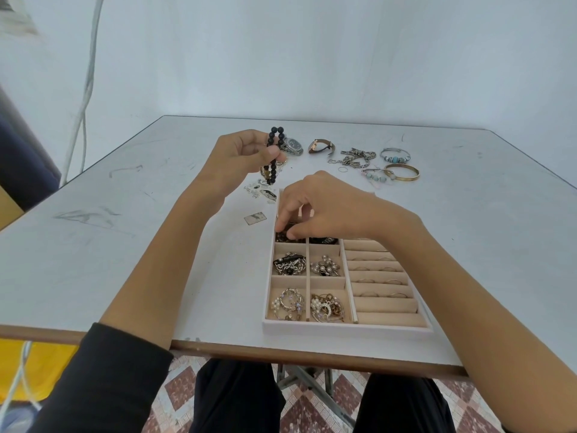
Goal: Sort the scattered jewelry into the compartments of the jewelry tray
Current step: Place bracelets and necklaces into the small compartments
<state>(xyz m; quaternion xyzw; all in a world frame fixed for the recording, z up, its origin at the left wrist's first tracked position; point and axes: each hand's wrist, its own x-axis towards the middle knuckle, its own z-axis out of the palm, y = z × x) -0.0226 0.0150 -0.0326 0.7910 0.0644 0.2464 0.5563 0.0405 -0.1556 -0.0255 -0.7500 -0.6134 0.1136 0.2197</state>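
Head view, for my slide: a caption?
Left hand lifts black beads; right hand reaches into the tray.

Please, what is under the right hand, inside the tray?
The right hand covers the far compartments of the tray. Below its fingertips, dark jewelry shows in two compartments. What lies farther under the palm is hidden.

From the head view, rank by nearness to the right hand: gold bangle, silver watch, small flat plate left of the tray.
Measured from the right hand:
1. Small flat plate, just left on the table.
2. Silver watch, beyond, beside the left hand.
3. Gold bangle, far right.
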